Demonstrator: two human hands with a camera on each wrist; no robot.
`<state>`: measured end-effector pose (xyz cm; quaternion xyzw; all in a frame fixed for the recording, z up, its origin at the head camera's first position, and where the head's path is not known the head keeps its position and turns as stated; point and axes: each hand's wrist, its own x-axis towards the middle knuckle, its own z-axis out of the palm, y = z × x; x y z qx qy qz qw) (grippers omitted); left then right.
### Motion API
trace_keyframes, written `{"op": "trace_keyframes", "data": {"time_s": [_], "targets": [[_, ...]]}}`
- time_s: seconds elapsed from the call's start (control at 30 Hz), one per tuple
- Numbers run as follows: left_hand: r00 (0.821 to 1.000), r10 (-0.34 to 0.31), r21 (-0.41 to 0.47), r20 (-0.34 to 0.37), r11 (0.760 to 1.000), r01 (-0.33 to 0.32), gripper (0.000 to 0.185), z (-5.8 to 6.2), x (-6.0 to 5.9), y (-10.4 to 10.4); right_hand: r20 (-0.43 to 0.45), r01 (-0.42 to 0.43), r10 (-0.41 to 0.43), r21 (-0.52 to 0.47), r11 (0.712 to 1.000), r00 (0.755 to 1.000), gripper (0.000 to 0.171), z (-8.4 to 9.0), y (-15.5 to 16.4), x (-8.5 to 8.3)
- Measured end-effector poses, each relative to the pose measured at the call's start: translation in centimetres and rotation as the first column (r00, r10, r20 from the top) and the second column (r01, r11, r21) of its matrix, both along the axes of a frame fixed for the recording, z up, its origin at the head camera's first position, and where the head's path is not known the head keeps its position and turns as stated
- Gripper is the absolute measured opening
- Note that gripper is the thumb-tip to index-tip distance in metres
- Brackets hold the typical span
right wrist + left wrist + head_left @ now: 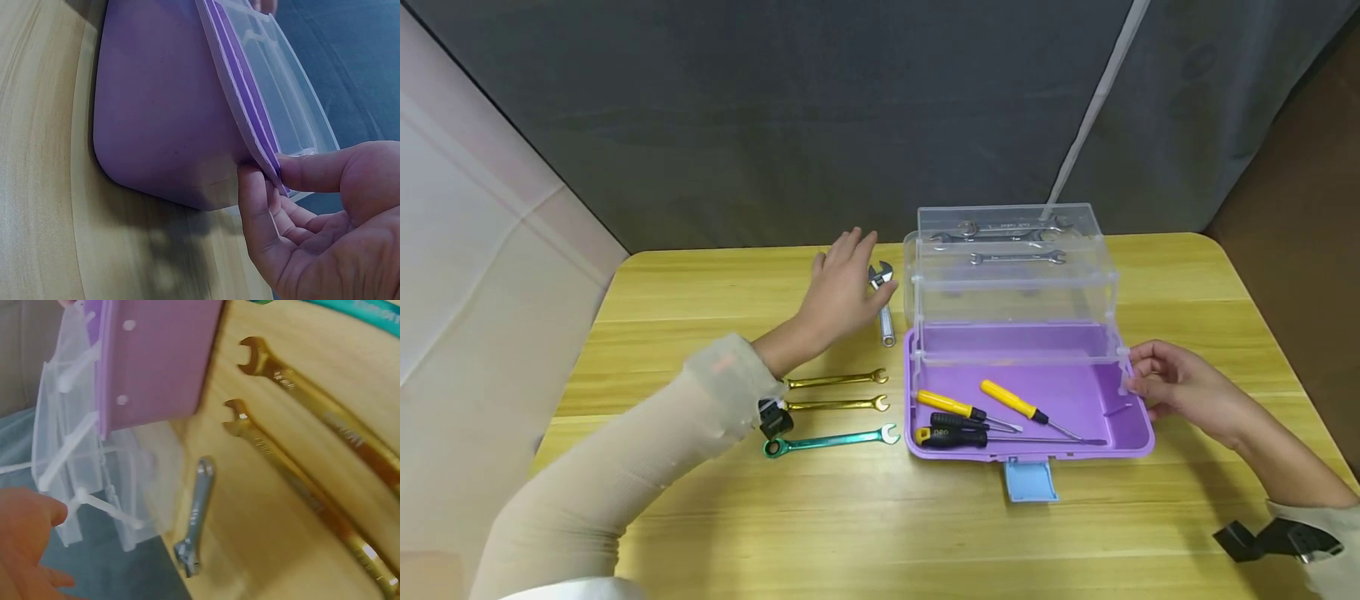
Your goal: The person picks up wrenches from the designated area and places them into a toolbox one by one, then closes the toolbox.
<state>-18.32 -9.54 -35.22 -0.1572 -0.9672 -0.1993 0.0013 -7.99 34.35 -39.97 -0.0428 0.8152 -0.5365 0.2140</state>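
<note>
My right hand (1187, 390) pinches the right rim of a purple toolbox (1120, 417), thumb on top and fingers below, as the right wrist view shows. The left hand (842, 292) is in the air with fingers spread, holding nothing, and partly overlaps an adjustable wrench (887, 321) on the table. Clear trays (1015, 292) stand raised over the box's back half, with several small silver wrenches (1018, 257) in them. Inside the purple base lie two yellow-handled screwdrivers (1011, 400) and two black-handled screwdrivers (951, 437).
Left of the box, two gold wrenches (842, 405) and a teal ratchet wrench (835, 442) lie side by side on the wooden table (850, 525). A blue latch (1030, 482) hangs from the box front. Behind the table rises a dark grey curtain (775, 125).
</note>
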Motion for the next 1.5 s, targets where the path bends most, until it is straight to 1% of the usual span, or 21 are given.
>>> {"op": "trace_keyframes", "data": {"time_s": [0.13,0.3,0.4,0.57,0.7,0.8,0.97,1.1,1.2,1.27,1.33,1.4,1.5], "targets": [[0.998,0.033,-0.008,0.054,0.999,-0.032,0.077,-1.3,0.1,-0.5,0.000,0.003,-0.003,0.005,1.000,1.000,0.028,0.0,0.0,0.0],[0.991,0.047,-0.042,0.123,0.998,-0.042,0.080,-2.9,0.2,-0.9,0.000,0.004,-0.004,0.002,1.000,1.000,0.026,0.0,-0.1,0.1],[0.983,0.062,-0.058,0.175,0.997,-0.052,0.084,-3.6,0.3,-0.9,-0.006,-0.004,0.004,-0.004,1.000,1.000,0.026,0.0,-0.1,0.1],[0.962,0.085,-0.073,0.260,0.995,-0.069,0.088,-4.5,0.4,-0.5,-0.007,-0.003,0.003,-0.004,1.000,1.000,0.026,0.0,-0.1,0.1],[0.956,0.089,-0.094,0.281,0.993,-0.065,0.084,-5.2,0.4,0.0,-0.010,-0.001,0.001,-0.001,1.000,1.000,0.026,0.0,-0.1,0.1],[0.959,0.091,-0.121,0.269,0.991,-0.060,0.081,-5.7,0.4,0.4,-0.016,-0.007,0.007,-0.005,1.000,1.000,0.026,-0.1,-0.1,0.1],[0.963,0.098,-0.166,0.252,0.985,-0.057,0.079,-6.0,0.5,0.6,-0.020,-0.007,0.007,-0.012,1.000,1.000,0.024,-0.1,-0.2,0.1],[0.960,0.088,-0.175,0.267,0.984,-0.042,0.076,-5.8,0.2,0.0,-0.019,-0.012,0.012,-0.018,1.000,1.000,0.024,0.0,-0.1,0.1],[0.958,0.095,-0.158,0.271,0.986,-0.053,0.058,-5.6,-0.1,-0.5,-0.019,-0.008,0.008,-0.017,1.000,1.000,0.024,0.0,-0.1,0.1],[0.954,0.116,-0.142,0.278,0.987,-0.079,0.042,-5.6,-0.1,-0.8,-0.022,-0.010,0.009,-0.019,1.000,1.000,0.024,0.1,-0.1,0.1],[0.945,0.147,-0.133,0.292,0.985,-0.112,0.033,-5.7,-0.2,-1.0,-0.024,-0.009,0.008,-0.021,1.000,1.000,0.024,0.1,-0.1,0.1],[0.934,0.177,-0.138,0.311,0.981,-0.140,0.033,-5.8,-0.2,-1.0,-0.024,-0.013,0.012,-0.027,1.000,1.000,0.023,0.1,-0.1,0.1],[0.922,0.212,-0.175,0.324,0.971,-0.162,0.039,-5.8,-0.2,-1.0,-0.022,-0.012,0.012,-0.027,1.000,1.000,0.023,0.0,-0.1,0.1]]}}
